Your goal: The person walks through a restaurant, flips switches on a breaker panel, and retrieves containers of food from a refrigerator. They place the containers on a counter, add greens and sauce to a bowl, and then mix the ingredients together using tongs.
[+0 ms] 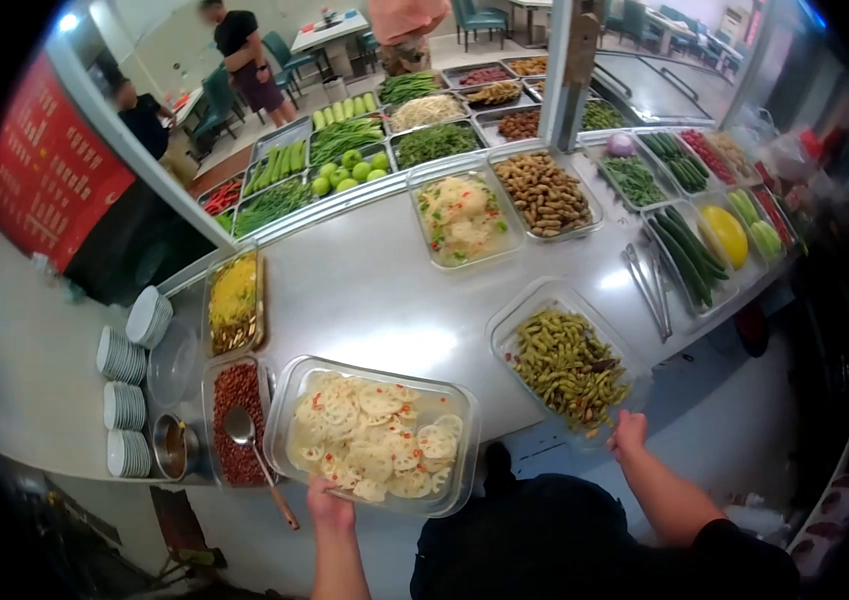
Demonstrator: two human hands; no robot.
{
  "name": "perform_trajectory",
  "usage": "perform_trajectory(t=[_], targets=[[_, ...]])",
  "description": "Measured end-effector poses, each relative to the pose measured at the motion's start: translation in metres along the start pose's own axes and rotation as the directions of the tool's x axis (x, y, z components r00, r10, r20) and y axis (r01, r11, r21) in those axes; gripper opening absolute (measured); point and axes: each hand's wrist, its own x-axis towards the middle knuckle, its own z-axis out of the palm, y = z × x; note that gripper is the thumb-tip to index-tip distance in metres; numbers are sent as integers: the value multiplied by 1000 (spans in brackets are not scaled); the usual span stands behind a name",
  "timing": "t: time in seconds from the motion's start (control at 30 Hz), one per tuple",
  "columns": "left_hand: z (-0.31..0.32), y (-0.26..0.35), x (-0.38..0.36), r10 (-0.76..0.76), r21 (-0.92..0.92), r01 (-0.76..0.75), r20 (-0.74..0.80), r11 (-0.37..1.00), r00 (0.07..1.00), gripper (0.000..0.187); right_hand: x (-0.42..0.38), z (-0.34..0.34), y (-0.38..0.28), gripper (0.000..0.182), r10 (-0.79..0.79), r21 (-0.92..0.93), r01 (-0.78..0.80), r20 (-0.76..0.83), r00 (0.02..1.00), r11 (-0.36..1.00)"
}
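Observation:
My left hand (333, 505) grips the near rim of a clear container of sliced lotus root (370, 425) with red chili bits. That container sticks out past the counter's near edge, and my fingers are partly hidden beneath it. Closed at the near right corner of a clear container of edamame pods (570, 365) is my right hand (629, 435), its fingertips on the rim. Left of the lotus root stands a container of red-skinned peanuts (237, 455), with a spoon (242, 428) lying across it.
Stacked white bowls (127, 405) and a metal pot (175, 445) stand at left. Tongs (650, 290) lie near trays of cucumbers (690, 258). Farther back are containers of unshelled peanuts (543, 195) and a pale chili-topped dish (463, 215). Several people are beyond the vegetable display.

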Motion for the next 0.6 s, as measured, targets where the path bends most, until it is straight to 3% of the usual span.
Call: perform_trajectory(t=[0.17,0.23,0.37,0.43,0.57,0.6], targets=[[13,-35,82,-247,156,220,183,963,952,74,20,-8,-15,20,61,152,-51,-62,996,987],[36,-48,105,-299,214,257,194,942,934,74,30,-7,-16,22,155,290,-127,-77,985,948],[77,-82,146,-458,325,384,194,864,867,72,53,-8,-14,25,160,361,-91,-164,973,928],[88,-101,163,-518,363,428,200,828,832,70,60,-12,-21,25,175,444,-135,-50,983,886],[101,-134,191,-590,454,466,179,759,787,66,46,-8,-53,26,254,424,-209,-52,966,881],[107,-137,192,-576,427,467,171,774,799,57,46,-8,-55,27,256,404,-222,-32,966,887]])
